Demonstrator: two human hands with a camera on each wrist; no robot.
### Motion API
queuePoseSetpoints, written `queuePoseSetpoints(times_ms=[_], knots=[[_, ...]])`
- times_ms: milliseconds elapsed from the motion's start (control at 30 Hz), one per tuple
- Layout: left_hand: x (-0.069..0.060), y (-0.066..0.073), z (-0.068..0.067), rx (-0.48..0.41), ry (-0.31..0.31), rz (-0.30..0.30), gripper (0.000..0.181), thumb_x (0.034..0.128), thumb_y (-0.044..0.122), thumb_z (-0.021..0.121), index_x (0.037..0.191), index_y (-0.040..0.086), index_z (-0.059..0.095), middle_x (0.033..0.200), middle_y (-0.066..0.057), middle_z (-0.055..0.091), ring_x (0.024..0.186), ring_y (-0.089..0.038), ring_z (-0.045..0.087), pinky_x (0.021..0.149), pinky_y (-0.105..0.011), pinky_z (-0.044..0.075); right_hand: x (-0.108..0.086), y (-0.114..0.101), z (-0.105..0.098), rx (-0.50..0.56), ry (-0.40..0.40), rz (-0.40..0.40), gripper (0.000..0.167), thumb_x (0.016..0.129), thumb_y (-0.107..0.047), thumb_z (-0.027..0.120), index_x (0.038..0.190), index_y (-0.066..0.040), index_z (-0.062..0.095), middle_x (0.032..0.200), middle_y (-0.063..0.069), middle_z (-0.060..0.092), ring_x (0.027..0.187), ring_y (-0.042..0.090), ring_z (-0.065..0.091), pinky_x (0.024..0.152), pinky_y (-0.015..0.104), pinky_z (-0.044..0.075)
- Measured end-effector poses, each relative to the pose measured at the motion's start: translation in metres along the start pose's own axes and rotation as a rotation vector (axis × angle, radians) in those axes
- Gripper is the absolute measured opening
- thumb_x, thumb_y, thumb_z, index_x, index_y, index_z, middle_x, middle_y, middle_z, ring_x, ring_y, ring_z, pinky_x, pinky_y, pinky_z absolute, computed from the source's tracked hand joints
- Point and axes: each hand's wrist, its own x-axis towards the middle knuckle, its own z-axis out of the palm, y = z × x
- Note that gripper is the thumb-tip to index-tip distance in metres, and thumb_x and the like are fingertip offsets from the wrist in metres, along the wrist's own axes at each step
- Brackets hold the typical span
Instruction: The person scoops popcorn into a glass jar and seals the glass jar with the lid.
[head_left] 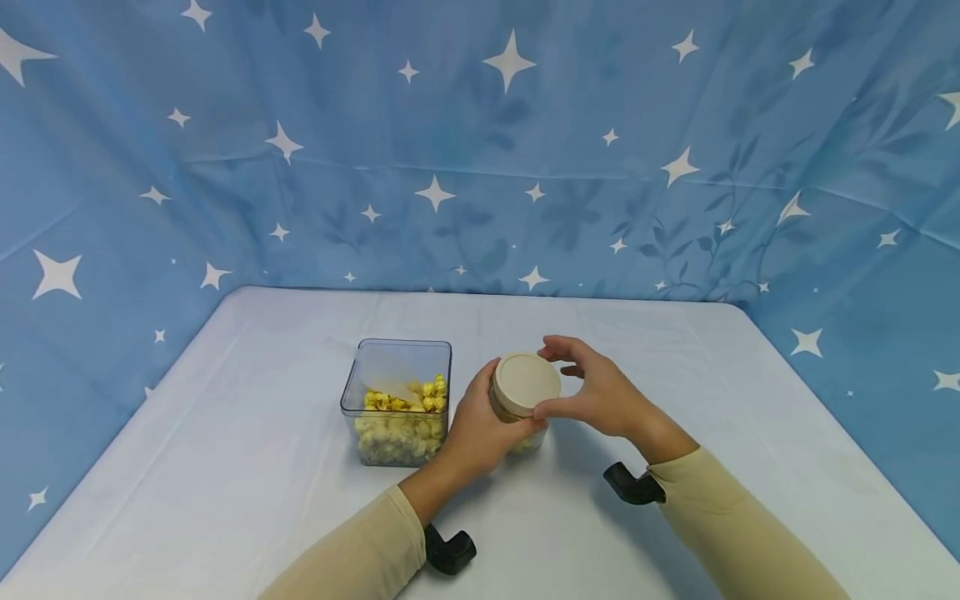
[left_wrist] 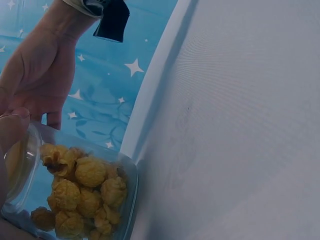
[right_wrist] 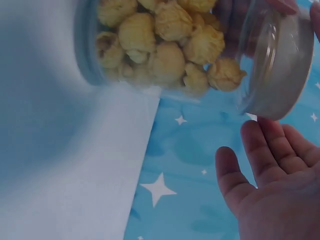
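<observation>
A clear jar (right_wrist: 195,97) of yellow popcorn (right_wrist: 167,62) stands on the table, capped with a cream screw lid (head_left: 527,382). My left hand (head_left: 476,429) grips it from the left, thumb across the front below the lid. At the lid's right side is my right hand (head_left: 603,396), its thumb against the rim and its fingers spread loosely around the far side. The right wrist view shows those fingers (right_wrist: 262,155) lightly bent, close under the lid's edge. Part of the jar is hidden behind the left hand; the left wrist view shows popcorn (left_wrist: 82,192) through its wall.
Left of the jar, a clear square container (head_left: 358,379) without a cover holds more yellow popcorn and a pale, translucent piece. Both stand on a white-covered table (head_left: 225,467). A blue curtain (head_left: 480,125) with white stars hangs behind and at the sides.
</observation>
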Motion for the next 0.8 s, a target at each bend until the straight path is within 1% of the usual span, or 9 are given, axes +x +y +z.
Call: queuePoseSetpoints(times_ms=[133,267,400,567,633,733,800], knots=[[-0.0002,-0.0004,0.0003,-0.006,0.004,0.01,0.094,0.0811,0.029,0.086,0.154,0.006,0.031,0.143,-0.011,0.047,0.124,-0.028,0.051,0.101,-0.051,0.047,-0.0015,0.0025,0.0036,0.02,0.024,-0.01,0.09,0.074,-0.017,0.091,0.146,0.005,0.042,0.132,0.014,0.057,0.123,0.029,0.052,0.105,0.05,0.045],[-0.0005,-0.0005,0.0002,-0.002,0.008,0.001,0.096,0.081,0.03,0.086,0.155,0.004,0.029,0.144,-0.012,0.046,0.124,-0.029,0.051,0.101,-0.051,0.047,-0.0012,0.0047,0.0055,0.056,0.027,-0.007,0.088,0.075,-0.014,0.09,0.146,0.005,0.042,0.134,0.014,0.056,0.124,0.029,0.051,0.105,0.048,0.045],[-0.0004,-0.0001,0.0,-0.001,0.01,-0.012,0.097,0.0808,0.03,0.086,0.155,0.005,0.029,0.144,-0.012,0.046,0.124,-0.029,0.051,0.101,-0.052,0.046,-0.0009,0.0073,0.0041,0.08,-0.005,-0.029,0.083,0.079,-0.011,0.086,0.147,0.006,0.04,0.14,0.017,0.053,0.128,0.032,0.05,0.106,0.051,0.043],[0.0,0.0002,0.0002,0.009,0.002,-0.023,0.097,0.0809,0.029,0.086,0.156,0.008,0.028,0.145,-0.01,0.045,0.126,-0.027,0.05,0.102,-0.051,0.045,-0.0009,0.0084,0.0007,0.132,-0.09,-0.089,0.076,0.087,-0.004,0.076,0.149,0.008,0.034,0.149,0.021,0.045,0.134,0.037,0.045,0.108,0.058,0.038],[-0.0001,0.0004,0.0002,0.008,-0.001,-0.028,0.097,0.0811,0.028,0.086,0.156,0.008,0.028,0.145,-0.01,0.045,0.127,-0.027,0.049,0.103,-0.051,0.044,-0.0009,0.0081,0.0,0.157,-0.119,-0.099,0.075,0.088,-0.002,0.072,0.15,0.01,0.031,0.152,0.021,0.041,0.136,0.038,0.043,0.109,0.058,0.036],[-0.0005,0.001,-0.0001,0.003,-0.001,-0.034,0.097,0.081,0.027,0.086,0.156,0.009,0.028,0.146,-0.01,0.045,0.127,-0.027,0.049,0.104,-0.052,0.044,-0.0012,0.0073,0.0004,0.171,-0.119,-0.088,0.076,0.088,-0.001,0.072,0.15,0.011,0.03,0.152,0.022,0.04,0.137,0.038,0.042,0.11,0.057,0.036],[-0.0006,0.0008,-0.0001,-0.003,0.001,-0.029,0.097,0.0812,0.027,0.086,0.156,0.008,0.028,0.145,-0.011,0.045,0.126,-0.028,0.05,0.103,-0.052,0.045,-0.0017,0.006,0.0017,0.157,-0.087,-0.062,0.077,0.087,-0.003,0.075,0.149,0.012,0.032,0.15,0.023,0.043,0.135,0.038,0.045,0.109,0.055,0.038]])
